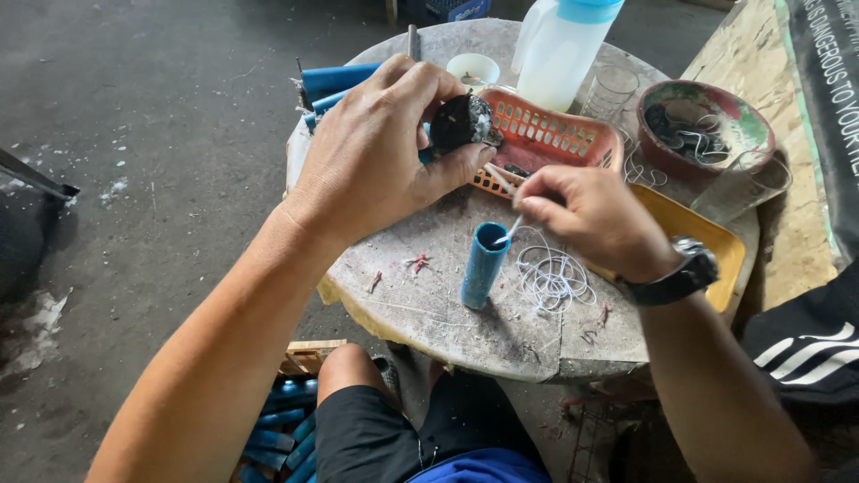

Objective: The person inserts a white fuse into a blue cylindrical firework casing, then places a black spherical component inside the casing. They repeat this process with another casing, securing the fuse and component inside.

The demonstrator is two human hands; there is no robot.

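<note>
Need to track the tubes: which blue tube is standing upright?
The blue tube mid-table by the right hand; the others lie flat at the far edge.

Round worn table (420,295): upright blue tube (483,265), white string (553,279), orange basket (555,136), jug (562,49), possibly yellow tray (707,234).

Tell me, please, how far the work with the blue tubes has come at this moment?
Done: blue tubes lie at the table's far edge, though I cannot tell if they are finished. In hand: the right hand feeds white string into the upright blue tube; the left hand holds a black lump. Left: more blue tubes wait below the table.
</note>
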